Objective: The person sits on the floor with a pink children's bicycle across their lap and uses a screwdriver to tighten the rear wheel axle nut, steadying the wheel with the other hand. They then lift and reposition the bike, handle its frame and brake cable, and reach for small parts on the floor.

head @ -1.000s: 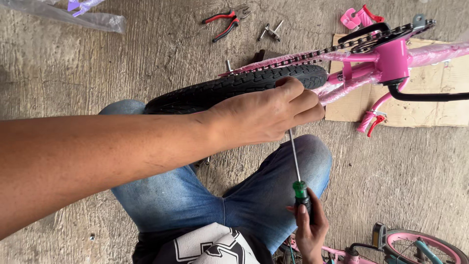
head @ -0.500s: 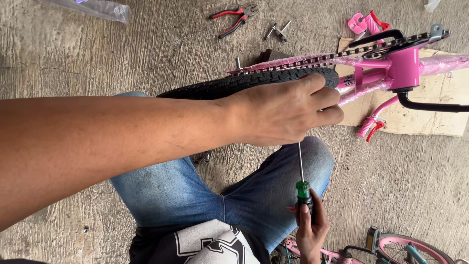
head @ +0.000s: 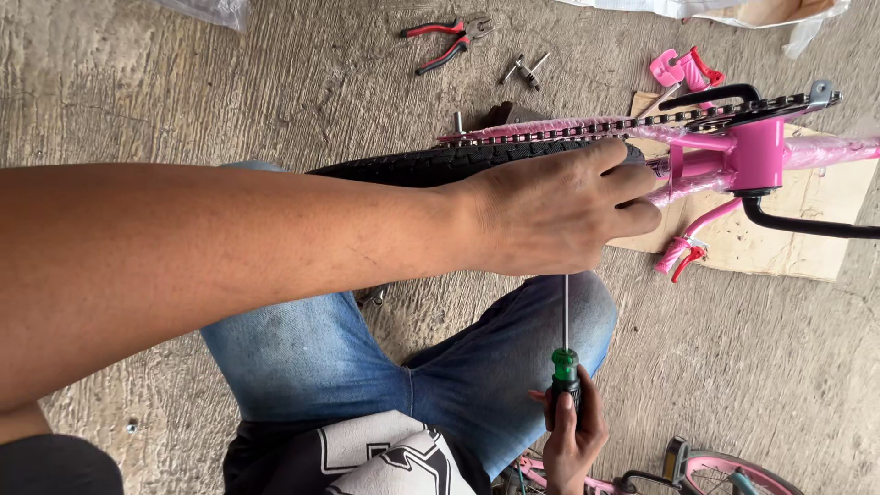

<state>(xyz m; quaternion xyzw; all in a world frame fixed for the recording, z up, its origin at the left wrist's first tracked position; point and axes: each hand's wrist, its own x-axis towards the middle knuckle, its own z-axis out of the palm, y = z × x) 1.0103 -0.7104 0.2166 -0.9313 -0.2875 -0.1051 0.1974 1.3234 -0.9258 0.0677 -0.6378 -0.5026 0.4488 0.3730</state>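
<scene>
My left hand (head: 550,211) lies across the black tyre (head: 403,165) of a pink bicycle's rear wheel, fingers curled over it next to the chain (head: 568,133). My forearm crosses the view from the left. Low in the view, my right hand (head: 570,435) grips the green-and-black handle of a screwdriver (head: 565,367). Its thin shaft points straight up, and its tip is hidden under my left hand. The pink bicycle frame (head: 756,151), with its black crank arm (head: 807,225), lies on its side to the right. My blue-jeaned knees are beneath the wheel.
Red-handled pliers (head: 445,41) and a few loose bolts (head: 525,69) lie on the concrete floor beyond the wheel. Pink plastic parts (head: 683,69) and a sheet of cardboard (head: 779,243) sit under the frame. Another small wheel (head: 724,472) shows at the bottom right.
My left hand has shifted slightly right along the tyre toward the frame. The screwdriver stays upright in my right hand.
</scene>
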